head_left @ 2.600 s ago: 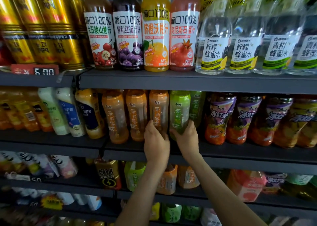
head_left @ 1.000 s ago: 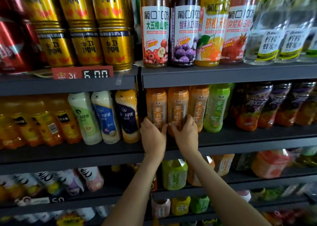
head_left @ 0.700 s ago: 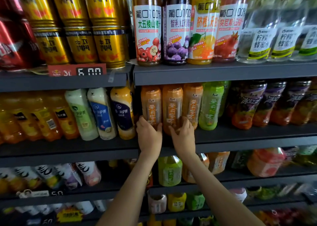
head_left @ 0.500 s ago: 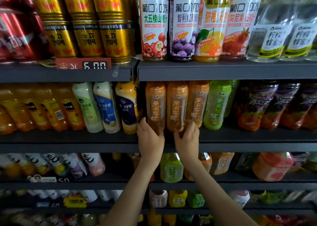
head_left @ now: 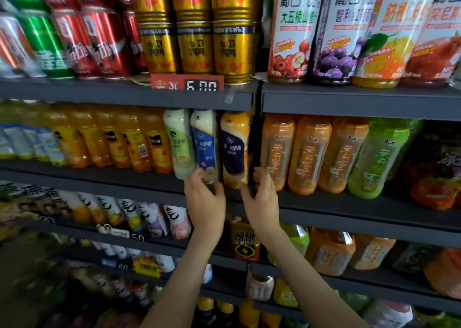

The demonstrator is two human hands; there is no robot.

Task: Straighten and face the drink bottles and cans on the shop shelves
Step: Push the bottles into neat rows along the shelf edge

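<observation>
Currently your left hand [head_left: 205,203] curls fingers and thumb round the base of the blue-label bottle [head_left: 204,143], which stands on the middle shelf [head_left: 99,178] between a green-label bottle [head_left: 178,143] and a yellow bottle [head_left: 235,148]. Your right hand [head_left: 262,200] is loosely spread and holds nothing, just beside the yellow bottle's base and the orange tea bottle [head_left: 277,150].

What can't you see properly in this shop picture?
All in the head view:
The bottom of the blue-label bottle is hidden behind the left hand; whether its fingers grip it is too blurred to tell.
The tops of the juice bottles are cut off by the top edge.
The cans at far left are smeared by motion blur.
The black can below is partly hidden by the wrists.
</observation>
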